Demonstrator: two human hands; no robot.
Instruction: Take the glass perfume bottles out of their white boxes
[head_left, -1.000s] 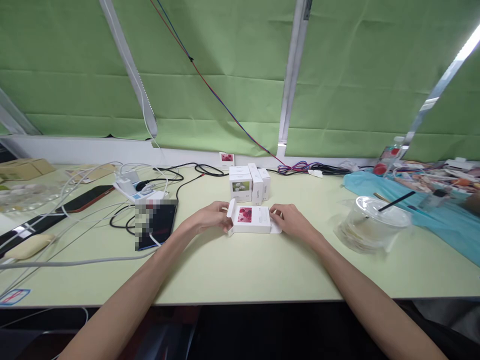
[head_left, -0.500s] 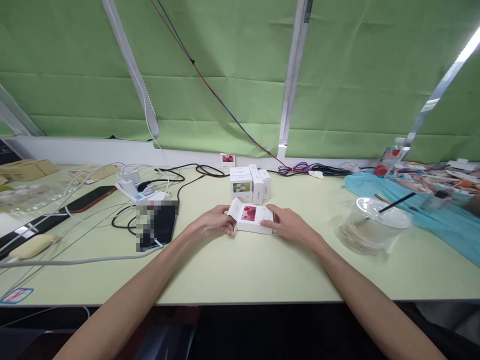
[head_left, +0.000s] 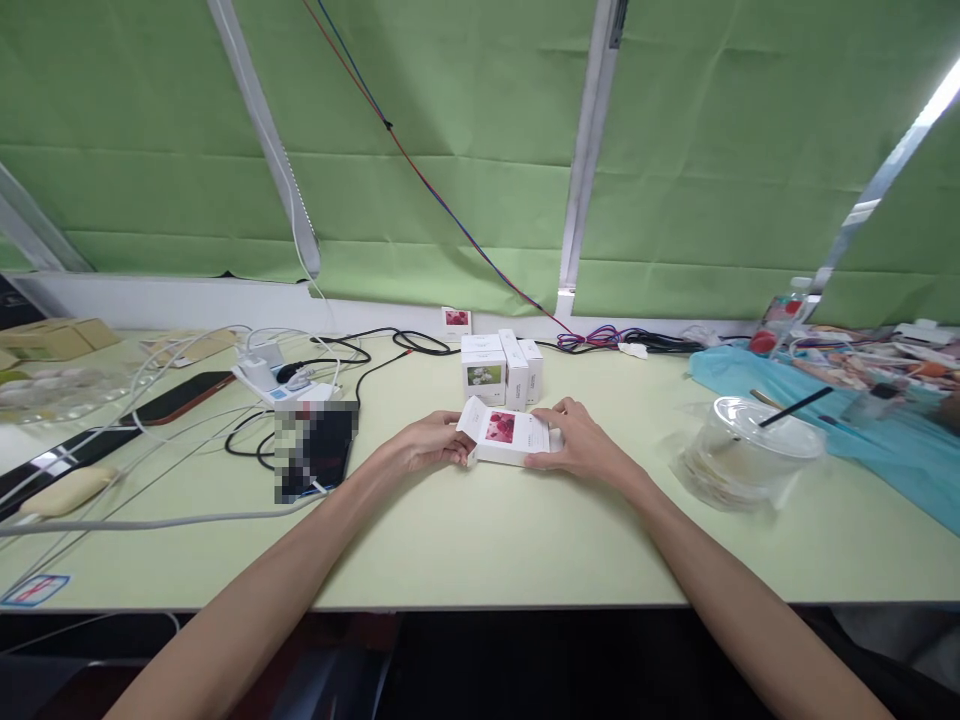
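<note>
A small white carton (head_left: pixel 513 436) with a pink flower picture lies on the table between my hands. Its left end flap (head_left: pixel 470 419) stands up, folded open. Curled fingers of my left hand (head_left: pixel 437 440) grip the carton at that flap; some fingertips are hidden. At the other end, my right hand (head_left: pixel 576 440) holds the carton between thumb and fingers, thumb along the near edge. Just behind it stand several white cartons (head_left: pixel 517 370) in a tight group, one bearing a white flower picture. A flower card (head_left: pixel 456 320) leans on the back wall.
On the left are a phone (head_left: pixel 330 445), a power strip (head_left: pixel 300 390) and tangled white cables. A lidded plastic cup (head_left: pixel 750 445) with a black straw stands right, before a blue plastic sheet (head_left: pixel 862 420). Black cables (head_left: pixel 420 340) run along the back.
My right thumb has moved off the carton's top to its near edge, and the right fingers now show at the far corner. My left hand stays at the flap.
</note>
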